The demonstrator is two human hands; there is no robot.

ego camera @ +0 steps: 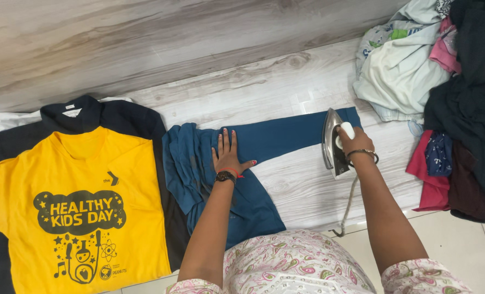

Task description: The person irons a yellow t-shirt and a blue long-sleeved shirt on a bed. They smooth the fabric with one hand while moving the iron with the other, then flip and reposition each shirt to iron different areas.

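Nearest me are my own two forearms, coming out of paisley sleeves. My left hand (227, 154) lies flat and loose, fingers spread, pressing down on one blue garment (242, 163). On that wrist sit one dark watch and one red thread. The blue garment lies on the wooden surface (253, 81) in front of me, bunched in folds at its left end, with one leg running up and right toward the iron and the other coming down toward my lap.

My right hand (356, 142) is clenched around the white handle of one iron (332, 144). The iron is tipped on its side, so its shiny soleplate faces left, right at the far end of the blue leg. One bangle circles that wrist, and one grey cord (348, 207) hangs from the iron down over the surface's edge toward the tiled floor (455, 239).

To my left lies one yellow shirt (84, 201) with a dark printed design, spread flat on one navy shirt (117, 117), whose collar shows above it. A white cloth (13, 118) peeks out beneath both.

Farther off at the right is one heap of clothes (455, 98): pale, pink, red and dark pieces jumbled together, too tangled to count.
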